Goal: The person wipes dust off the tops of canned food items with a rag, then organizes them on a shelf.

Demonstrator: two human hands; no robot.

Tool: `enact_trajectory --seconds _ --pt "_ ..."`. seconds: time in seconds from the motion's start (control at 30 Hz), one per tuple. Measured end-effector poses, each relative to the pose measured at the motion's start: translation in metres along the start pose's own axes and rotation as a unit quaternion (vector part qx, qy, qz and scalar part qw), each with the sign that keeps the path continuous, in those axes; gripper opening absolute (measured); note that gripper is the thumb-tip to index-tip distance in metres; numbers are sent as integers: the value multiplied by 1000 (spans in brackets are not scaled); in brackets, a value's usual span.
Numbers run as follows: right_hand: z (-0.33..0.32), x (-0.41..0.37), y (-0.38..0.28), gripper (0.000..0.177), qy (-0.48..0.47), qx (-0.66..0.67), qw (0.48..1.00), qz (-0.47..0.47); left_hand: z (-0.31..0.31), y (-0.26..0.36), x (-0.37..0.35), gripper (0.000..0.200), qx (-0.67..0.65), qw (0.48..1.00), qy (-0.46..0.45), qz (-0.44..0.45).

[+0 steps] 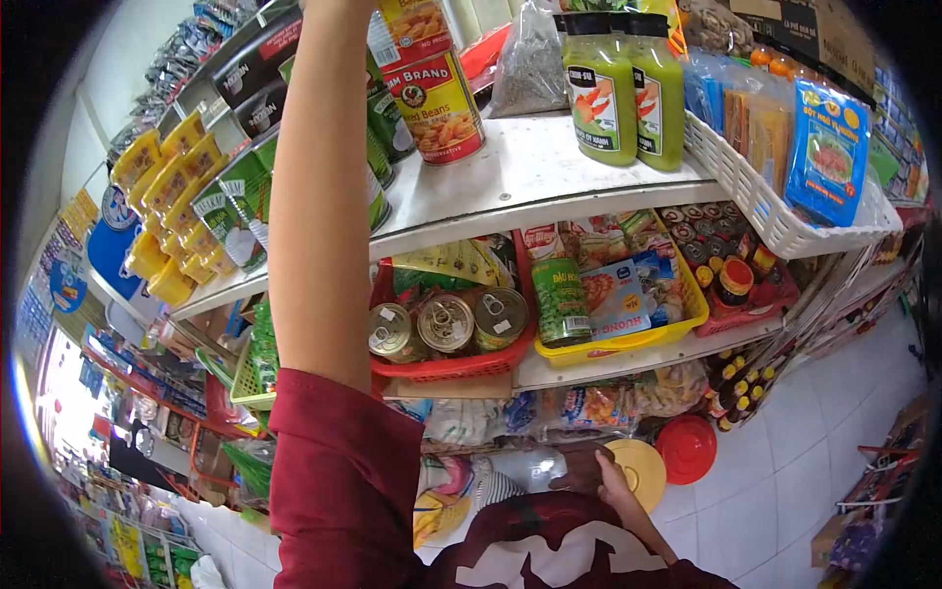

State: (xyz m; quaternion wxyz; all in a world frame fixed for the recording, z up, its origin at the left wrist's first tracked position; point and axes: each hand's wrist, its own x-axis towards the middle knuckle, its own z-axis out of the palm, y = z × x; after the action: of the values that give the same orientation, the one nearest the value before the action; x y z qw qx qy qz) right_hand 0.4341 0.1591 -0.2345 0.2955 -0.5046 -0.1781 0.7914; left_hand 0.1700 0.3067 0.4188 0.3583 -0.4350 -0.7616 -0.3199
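My left forearm [319, 196], in a dark red sleeve, reaches straight up past the white shelf [530, 177]; the hand itself is cut off by the top edge. Right beside the wrist stand two stacked red-label baked beans cans, the lower [437, 103] and the upper [412, 29]. My right hand [606, 483] is low, close to my chest, with its fingers curled around a dark object [579, 463] that I cannot identify.
Two green sauce bottles [628, 88] and a white basket [775, 216] of packets stand on the upper shelf. Below are a red basket [451, 368] with tins and a yellow basket [628, 342] with a green can [559, 299]. Red [685, 449] and yellow [638, 471] lids lie near the tiled floor.
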Motion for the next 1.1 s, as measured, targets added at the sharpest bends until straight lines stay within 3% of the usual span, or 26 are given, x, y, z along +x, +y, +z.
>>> enact_trajectory --seconds 0.1,0.13,0.23,0.27,0.3,0.33,0.43,0.47,0.5,0.53,0.57,0.63,0.73,0.8,0.83,0.87,0.97,1.1 --pt "4 -10 -6 36 11 -8 1000 23 -6 -1 -8 59 -41 999 13 -30" --pt "-8 9 10 37 -9 25 1000 13 -2 -6 -4 52 -29 999 43 -14" --pt "-2 8 9 39 -11 41 999 10 2 -9 -10 44 -159 985 65 27" --pt "3 2 7 39 -8 36 999 11 6 -10 -11 37 -156 978 122 63" --pt "6 -3 1 39 -6 30 1000 9 9 -13 -15 37 -223 962 134 85" --pt "5 -6 -6 40 36 -81 994 58 6 -12 -19 37 -240 951 171 89" --pt "27 -29 -18 38 -5 -6 1000 9 -13 -11 -39 27 -312 901 273 129" --pt "33 -39 -26 39 -47 10 999 13 -13 -11 -45 24 -397 824 355 194" --pt "40 -48 -34 39 -92 24 995 18 -29 -21 -57 29 -485 836 223 127" --pt "43 -52 -39 40 -97 14 995 36 -40 -32 -72 22 -457 832 289 125" --pt "46 -55 -46 41 -102 -1 993 57 -58 -31 -92 26 -555 773 295 87" --pt "57 -68 -70 36 -155 -40 985 65 -81 -60 -135 21 -646 727 232 32" --pt "81 -71 -98 36 -230 -99 967 40 -82 -107 -215 31 -785 615 -5 -68" --pt "103 -72 -112 36 -282 -141 948 30 -68 -130 -268 35 -810 553 -157 -113" --pt "112 -75 -114 36 -303 -161 939 30 -75 -132 -295 34 -784 575 -187 -138" --pt "124 -79 -116 36 -325 -179 928 28 -77 -139 -319 30 -713 661 -206 -116" --pt "157 -93 -103 37 -394 -216 893 20 -86 -158 -366 29 -604 769 -169 -126" --pt "208 -120 -64 38 -490 -256 832 51 -110 -178 -398 27 -517 831 -77 -188"
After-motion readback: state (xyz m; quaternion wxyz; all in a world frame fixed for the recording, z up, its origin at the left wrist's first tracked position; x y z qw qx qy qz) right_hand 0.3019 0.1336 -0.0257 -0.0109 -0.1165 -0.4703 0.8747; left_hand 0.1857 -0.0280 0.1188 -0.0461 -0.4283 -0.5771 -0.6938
